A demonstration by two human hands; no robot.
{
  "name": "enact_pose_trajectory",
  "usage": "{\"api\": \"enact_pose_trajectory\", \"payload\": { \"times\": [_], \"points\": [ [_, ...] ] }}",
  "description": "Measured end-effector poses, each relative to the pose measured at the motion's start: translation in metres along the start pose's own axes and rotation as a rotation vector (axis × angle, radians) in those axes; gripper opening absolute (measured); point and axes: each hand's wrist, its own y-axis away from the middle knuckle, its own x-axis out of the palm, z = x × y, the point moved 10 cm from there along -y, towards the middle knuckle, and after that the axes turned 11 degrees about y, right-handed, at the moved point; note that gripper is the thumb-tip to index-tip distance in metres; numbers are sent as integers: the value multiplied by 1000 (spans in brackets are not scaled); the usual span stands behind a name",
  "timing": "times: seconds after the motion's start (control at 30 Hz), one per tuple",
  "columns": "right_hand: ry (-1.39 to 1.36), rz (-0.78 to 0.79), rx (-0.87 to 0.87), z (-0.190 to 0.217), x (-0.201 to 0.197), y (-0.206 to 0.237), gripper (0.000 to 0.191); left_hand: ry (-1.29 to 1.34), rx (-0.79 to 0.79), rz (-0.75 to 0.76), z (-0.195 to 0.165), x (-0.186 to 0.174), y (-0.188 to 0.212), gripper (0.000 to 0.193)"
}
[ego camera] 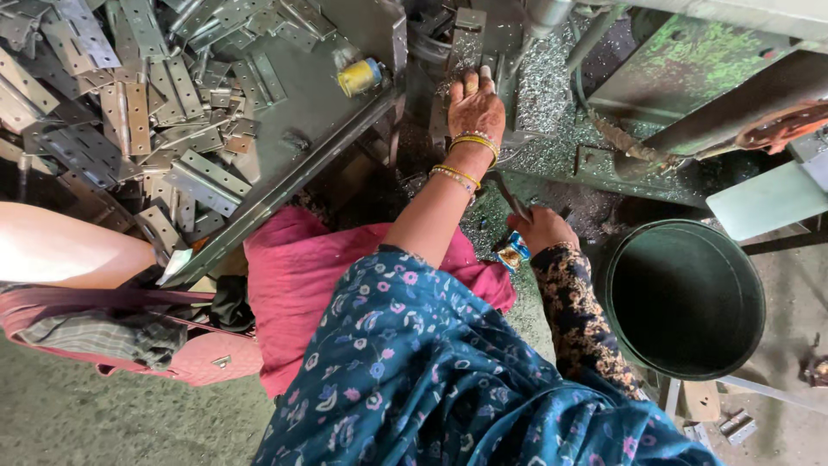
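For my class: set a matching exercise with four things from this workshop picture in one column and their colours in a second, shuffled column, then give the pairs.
Things:
1. bucket
2. small can
3. cloth on the lap
4. perforated plates

Colours:
A. pink
B. grey metal
C. dark green
D. yellow

Pairs: 1-C, 2-D, 3-A, 4-B

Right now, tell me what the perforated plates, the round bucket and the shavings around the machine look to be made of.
Perforated plates: seemingly steel, dull grey with some rusty-brown faces, flat with punched holes.
Round bucket: probably painted or coated metal, though plastic can't be ruled out; dark green, matte, thin rim.
Shavings: metal swarf by the look, bright silvery glittering specks.
The left hand rests on a grey metal strip.
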Motion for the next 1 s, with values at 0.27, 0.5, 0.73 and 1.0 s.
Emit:
{"api": "enact_pose_trajectory", "payload": {
  "times": [0.27, 0.5, 0.73, 1.0],
  "points": [
    [-29, -41, -17, 7, 18, 6, 52, 66, 64, -138, -1, -17, -1, 35],
    [-99, -104, -82, 31, -25, 23, 53, 20, 19, -125, -2, -18, -22, 36],
    [36, 0, 8, 21, -21, 20, 47, 46, 30, -55, 5, 0, -7, 36],
    [-37, -66, 60, 14, 15, 19, 51, 77, 53, -230, 8, -24, 2, 35]
  ]
}}
